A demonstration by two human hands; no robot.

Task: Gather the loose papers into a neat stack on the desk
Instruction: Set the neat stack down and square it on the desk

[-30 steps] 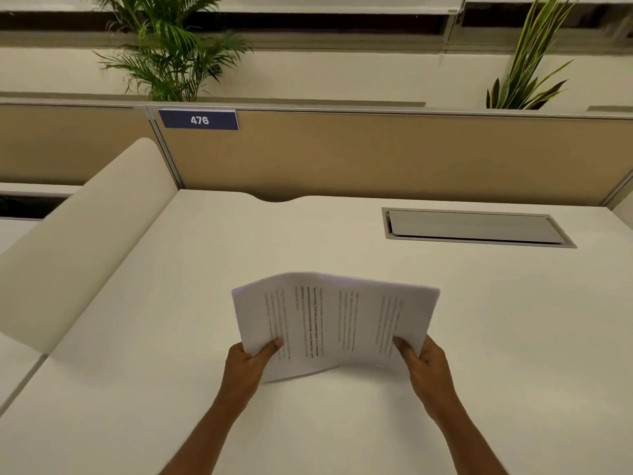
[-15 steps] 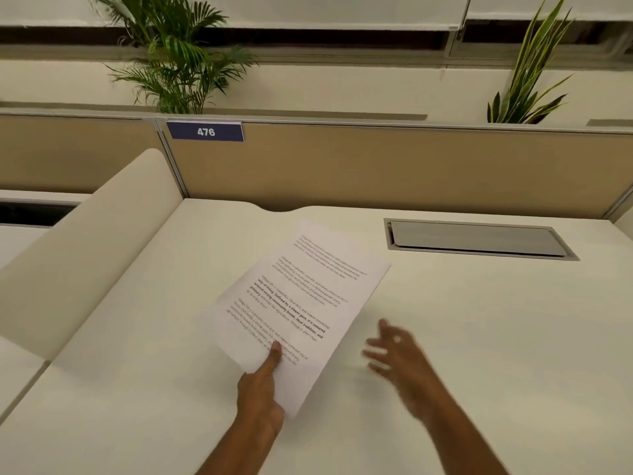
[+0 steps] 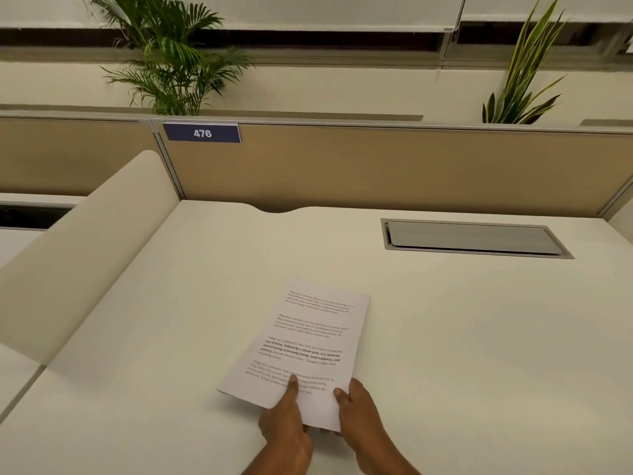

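A stack of white printed papers point(image 3: 308, 341) lies almost flat on the pale desk point(image 3: 462, 337), slightly left of centre, its long side pointing away from me. My left hand point(image 3: 287, 426) grips the near edge, thumb pressed on the top sheet. My right hand point(image 3: 359, 413) holds the near right corner, thumb on the paper's edge. The sheets look aligned; how many there are cannot be told.
A grey cable hatch point(image 3: 476, 238) is set into the desk at the back right. A tan partition point(image 3: 394, 166) with a blue "476" label point(image 3: 202, 133) closes the back. A cream rounded divider point(image 3: 78, 255) rises on the left. Plants stand behind the partition.
A second ago both hands held the papers upright and sideways. The papers were turned lengthwise and lowered to the desk, the right hand let go briefly, and now grips the near corner again.
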